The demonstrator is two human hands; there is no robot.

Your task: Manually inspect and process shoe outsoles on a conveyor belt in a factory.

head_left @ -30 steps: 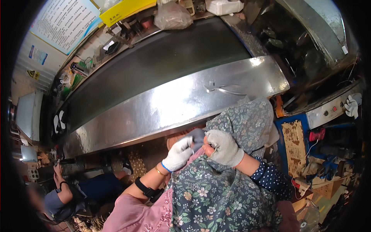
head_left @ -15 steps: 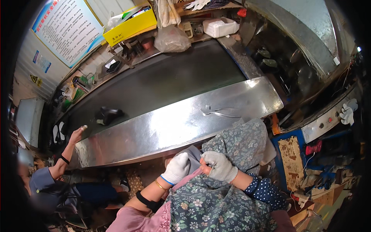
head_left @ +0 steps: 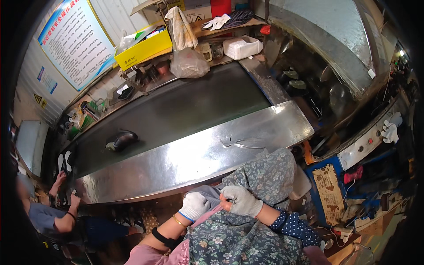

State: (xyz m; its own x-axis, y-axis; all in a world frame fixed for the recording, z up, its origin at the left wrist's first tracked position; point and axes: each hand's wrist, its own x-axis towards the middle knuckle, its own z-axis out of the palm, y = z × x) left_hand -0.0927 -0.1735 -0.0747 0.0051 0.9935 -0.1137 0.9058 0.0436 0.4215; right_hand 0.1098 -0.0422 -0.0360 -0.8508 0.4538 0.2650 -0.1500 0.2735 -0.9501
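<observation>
1. Left hand (head_left: 195, 206): white-gloved, curled into a fist against the grey cloth (head_left: 211, 192). Whether any fabric is pinched inside, I cannot tell; the fingers are turned under.
2. Right hand (head_left: 241, 201): gloved, thumb-tip bare, thumb and fingers pressed together, apparently grasping the edge of the pink cloth (head_left: 206, 215). (From where I stand, I can't settle whether that cloth belongs to the wearer's pink top.)
3. Location of both cloths: before the wearer's middle, above the floral apron (head_left: 238, 236) and just short of the metal ledge (head_left: 190, 152). Grey and pink meet between the hands.
4. Risk, grip: only a narrow edge appears pinched on the right; a hard pull could slip it out, the knit glove giving poor feel for thin fabric.
5. Risk, snagging: the floral cloth (head_left: 269, 172) lies close against the ledge. A sudden turn of the body might catch a fold on that metal rim.
6. Risk, knocked tool: pincers (head_left: 244, 143) lie loose on the ledge, beyond the right hand. A sweeping forearm could send them off the smooth metal.
7. Risk, divided attention: a black shoe (head_left: 122, 140) lies on the dark belt (head_left: 185, 106), a co-worker (head_left: 48, 218) at the left end. Should the belt run while both hands are busy with fabric, the shoe could pass unattended.
</observation>
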